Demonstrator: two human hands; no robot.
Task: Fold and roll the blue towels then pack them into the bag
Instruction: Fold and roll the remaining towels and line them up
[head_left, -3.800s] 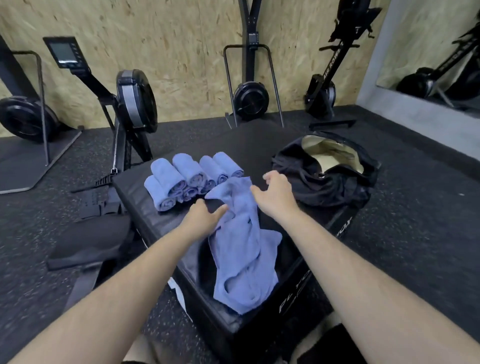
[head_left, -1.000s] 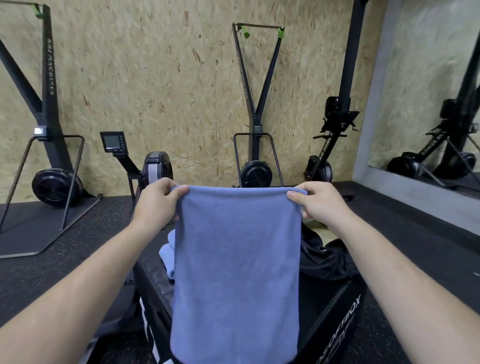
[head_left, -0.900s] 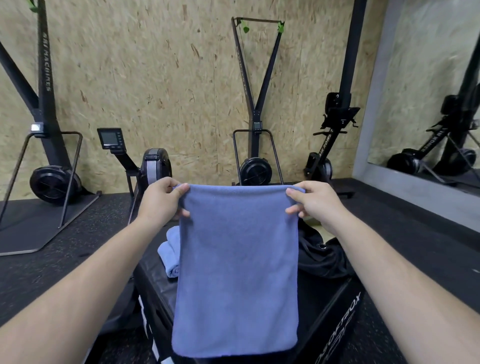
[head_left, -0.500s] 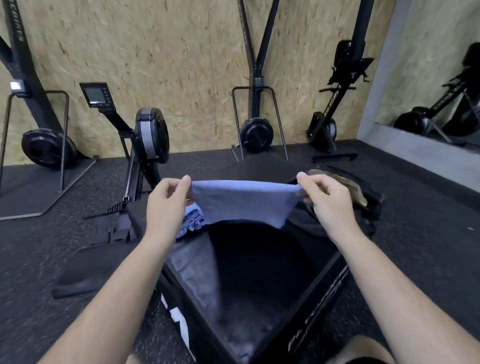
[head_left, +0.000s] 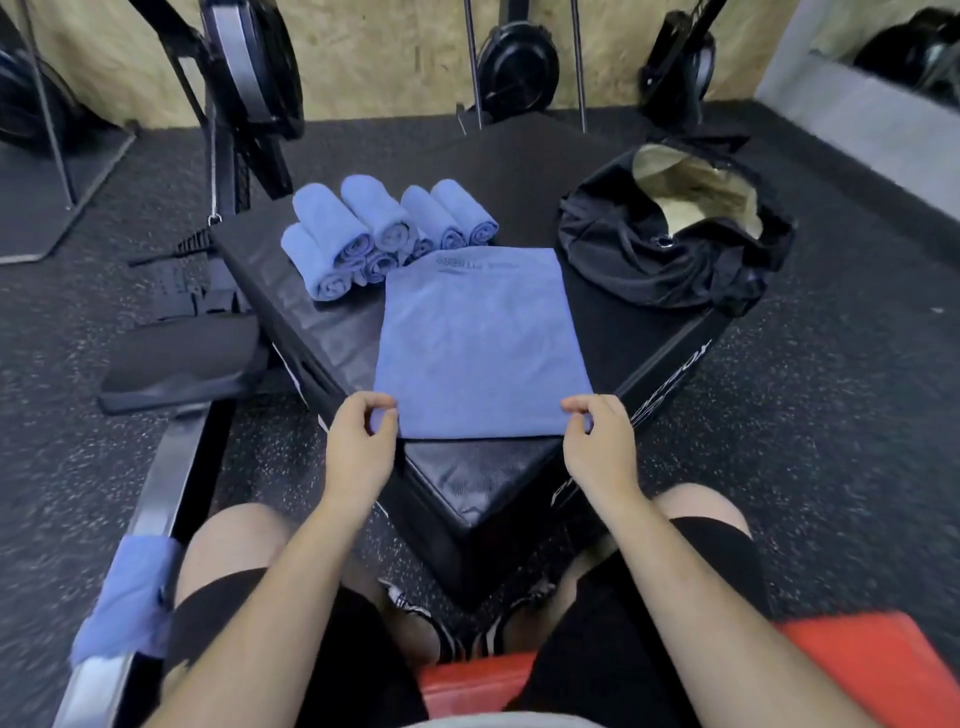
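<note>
**Blue towel spread flat on a black box, pinched at both near corners**

A head-mounted view looking down is given; a black padded box (head_left: 467, 483) is seen corner-on, its near corner pointing at the seated person. A blue towel (head_left: 480, 343) is laid flat and smooth across the middle of the box top; faint printed lettering is seen along its far edge, too blurred to read. The near left corner of the towel is pinched between thumb and curled fingers of the left hand (head_left: 358, 452), at the left edge of the box; the near right corner is pinched the same way by the right hand (head_left: 602, 452), at the right edge of the box. A strip of bare box top is left between the towel's near edge and the near corner.

Rolled blue towels (head_left: 374, 234) are stacked in two layers at the far left edge of the box, their spiral ends turned to the viewer; whether the flat towel touches them cannot be told. A black bag (head_left: 670, 244) is slumped at the far right corner, its mouth gaping and a pale lining shown inside.

Off the box, a loose blue towel (head_left: 130, 597) is draped over a rowing machine rail (head_left: 171, 467) at lower left; a red seat (head_left: 857, 670) is seen under the person.
</note>
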